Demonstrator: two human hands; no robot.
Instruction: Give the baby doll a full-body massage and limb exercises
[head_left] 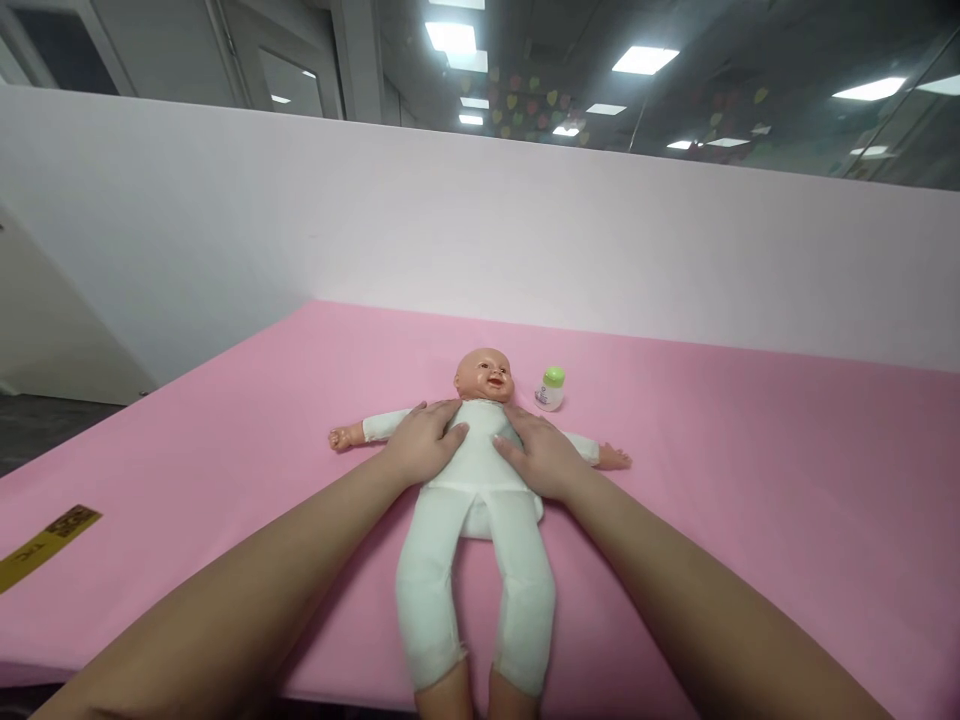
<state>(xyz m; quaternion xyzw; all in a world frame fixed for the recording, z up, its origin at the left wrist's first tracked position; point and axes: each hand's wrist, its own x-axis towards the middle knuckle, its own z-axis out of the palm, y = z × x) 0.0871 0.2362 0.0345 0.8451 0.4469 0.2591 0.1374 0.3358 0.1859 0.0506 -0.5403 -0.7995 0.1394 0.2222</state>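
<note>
A baby doll (480, 510) with a white cloth body lies on its back, arms spread to both sides and head toward the wall. Its feet run off the bottom of the view. My left hand (426, 440) lies on the doll's chest and shoulder at the left, thumb held apart from the fingers. On the other side of the chest rests my right hand (541, 452), also with its thumb spread. Neither hand is closed round anything. Beside the doll's head, to the right, stands a small clear bottle (550, 390) with a green cap.
The doll and bottle are on a pink-covered table (750, 480). A white partition wall (525, 230) rises along its back edge. A yellow label strip (49, 547) lies at the left front. Glass with reflected ceiling lights shows above the wall.
</note>
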